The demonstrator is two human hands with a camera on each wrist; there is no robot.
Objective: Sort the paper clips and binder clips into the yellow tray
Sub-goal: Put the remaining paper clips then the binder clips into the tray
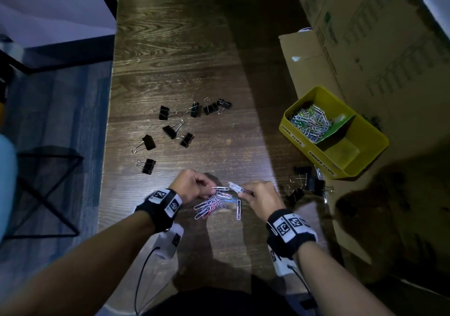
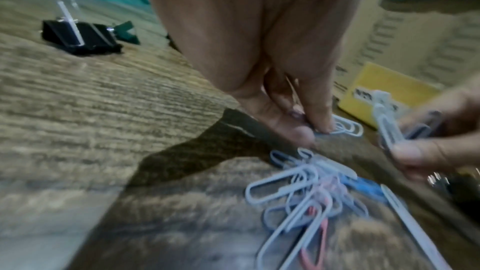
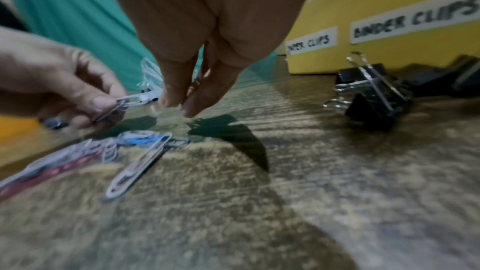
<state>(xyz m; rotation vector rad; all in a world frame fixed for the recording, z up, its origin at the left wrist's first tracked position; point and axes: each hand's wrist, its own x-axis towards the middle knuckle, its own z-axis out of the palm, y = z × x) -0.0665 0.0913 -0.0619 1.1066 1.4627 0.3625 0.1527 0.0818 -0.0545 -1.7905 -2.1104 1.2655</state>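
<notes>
Left hand [image 1: 192, 185] pinches one white paper clip [image 1: 221, 188]. Right hand [image 1: 259, 197] pinches several clips [image 1: 235, 187]. Loose paper clips [image 1: 214, 205] lie between the hands at 6 o'clock. Binder clips [image 1: 170, 131] lie scattered at 10 o'clock; tray [image 1: 365, 155] at 3 o'clock, paper clips in its far compartment.

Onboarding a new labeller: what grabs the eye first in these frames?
Probably the two hands meeting low in the head view: the left hand and right hand each pinch pale paper clips above a loose pile of white, pink and blue paper clips on the dark wood-grain table. Next, the yellow plastic two-compartment tray at right, paper clips heaped in its far compartment, and the scattered black binder clips at centre-left.
</notes>
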